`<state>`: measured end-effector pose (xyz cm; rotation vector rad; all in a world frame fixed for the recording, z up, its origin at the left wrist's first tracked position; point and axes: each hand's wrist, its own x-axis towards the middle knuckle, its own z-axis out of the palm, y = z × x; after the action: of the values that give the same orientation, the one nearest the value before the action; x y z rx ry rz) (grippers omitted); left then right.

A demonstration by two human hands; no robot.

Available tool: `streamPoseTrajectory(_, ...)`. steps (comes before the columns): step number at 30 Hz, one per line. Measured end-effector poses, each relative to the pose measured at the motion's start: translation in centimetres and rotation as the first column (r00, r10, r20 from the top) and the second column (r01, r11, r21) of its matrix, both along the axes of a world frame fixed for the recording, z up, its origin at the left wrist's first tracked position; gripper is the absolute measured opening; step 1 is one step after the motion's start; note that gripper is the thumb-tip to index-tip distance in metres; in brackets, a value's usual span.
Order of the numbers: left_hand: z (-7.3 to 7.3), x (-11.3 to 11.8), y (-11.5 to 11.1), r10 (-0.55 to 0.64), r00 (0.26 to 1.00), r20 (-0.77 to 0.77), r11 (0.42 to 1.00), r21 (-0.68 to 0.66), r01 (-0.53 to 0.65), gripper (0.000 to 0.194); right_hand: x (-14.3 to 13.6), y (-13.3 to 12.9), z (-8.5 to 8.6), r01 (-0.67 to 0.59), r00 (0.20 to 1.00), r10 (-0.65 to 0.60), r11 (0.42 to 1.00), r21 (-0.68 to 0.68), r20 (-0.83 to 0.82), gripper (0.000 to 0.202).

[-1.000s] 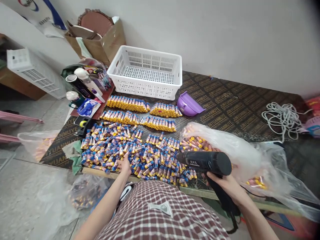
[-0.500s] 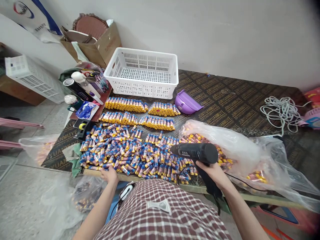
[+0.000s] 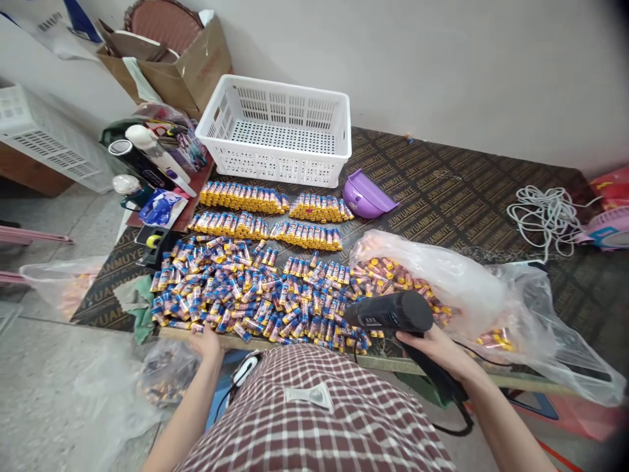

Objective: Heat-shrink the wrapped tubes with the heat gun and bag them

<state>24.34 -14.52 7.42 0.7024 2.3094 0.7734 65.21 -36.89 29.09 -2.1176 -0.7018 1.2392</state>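
Note:
My right hand [image 3: 437, 351] is wrapped round the handle of a black heat gun [image 3: 388, 312], whose nozzle points left over the pile. My left hand [image 3: 205, 342] rests at the table's front edge, palm up with its fingers apart, its fingertips against the lower left of the pile. Between and beyond the hands lies a broad loose pile of small tubes [image 3: 246, 282] with blue and yellow ends. Behind it stand bundles of upright tubes [image 3: 243, 197] in two rows. A clear plastic bag [image 3: 442, 269] with more tubes lies right of the pile.
A white plastic basket [image 3: 280, 164] stands behind the bundles, beside a purple scoop [image 3: 366, 195]. A tape dispenser [image 3: 156, 244], bottles [image 3: 142, 170] and a green cloth [image 3: 140, 305] are at the left. Coiled white cord [image 3: 548, 219] lies far right; a cardboard box [image 3: 196, 69] is behind.
The heat gun has moved slightly right and nearer to me in my right hand, its handle swinging right. My left hand has stayed at the pile's front edge. The view has shifted a little.

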Motion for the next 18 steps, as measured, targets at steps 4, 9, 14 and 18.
streamPoseTrajectory(4, 1.3, 1.3, -2.1, 0.122, 0.949, 0.29, 0.988, -0.131, -0.087, 0.024, 0.8, -1.1, -0.8, 0.071, 0.997, -0.07, 0.995, -0.064, 0.009, 0.047)
streamPoseTrajectory(9, 1.4, 4.0, -3.8, 0.108, 0.846, 0.522, 0.97, -0.241, 0.025, 0.009, -1.1, 0.2, -1.8, 0.0, 0.999, -0.001, 1.0, -0.002, -0.037, 0.046)
streamPoseTrajectory(14, 1.7, 5.8, -3.5, 0.097, 0.786, 0.61, 0.965, -0.252, 0.077, 0.008, -4.9, 4.0, -3.9, -0.164, 0.981, 0.182, 0.964, 0.208, -0.068, 0.045)
streamPoseTrajectory(18, 2.5, 5.2, -3.3, 0.067, 0.785, 0.617, 0.969, -0.228, 0.097, 0.011, -6.6, 6.9, -5.6, -0.183, 0.973, 0.217, 0.929, 0.321, -0.074, 0.047)
